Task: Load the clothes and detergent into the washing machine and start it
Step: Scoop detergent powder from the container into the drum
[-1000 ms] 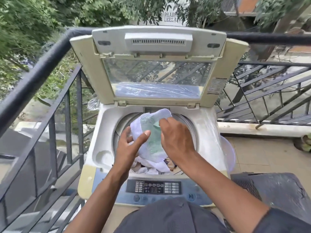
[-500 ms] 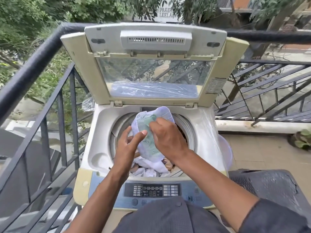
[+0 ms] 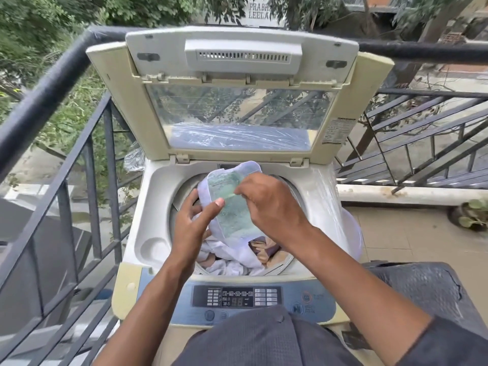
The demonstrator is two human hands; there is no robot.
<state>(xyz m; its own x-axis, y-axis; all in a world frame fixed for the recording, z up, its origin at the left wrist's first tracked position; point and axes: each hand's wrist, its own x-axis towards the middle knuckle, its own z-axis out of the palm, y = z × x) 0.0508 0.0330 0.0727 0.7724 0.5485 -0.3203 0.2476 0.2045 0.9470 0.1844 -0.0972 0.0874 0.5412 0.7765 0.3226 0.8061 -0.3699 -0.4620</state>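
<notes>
A top-loading washing machine [image 3: 158, 207] stands in front of me with its lid [image 3: 237, 101] raised upright. White and tan clothes [image 3: 232, 260] lie in the drum. Over the drum I hold a clear pouch of green detergent [image 3: 232, 204] with white edges. My left hand [image 3: 192, 225] grips its left side, thumb on the front. My right hand [image 3: 269, 204] pinches the pouch near its top right. The control panel [image 3: 237, 297] at the front shows lit digits.
A dark metal railing [image 3: 66, 154] runs along the left and behind the machine. A dark grey bin or basket [image 3: 422, 291] stands at the right. A potted plant [image 3: 472, 215] sits on the tiled floor at far right. Plastic wrap covers the machine's right side.
Both hands stay on the detergent pouch over the drum. The right hand has shifted slightly up along the pouch's top edge. The camera has leaned in closer.
</notes>
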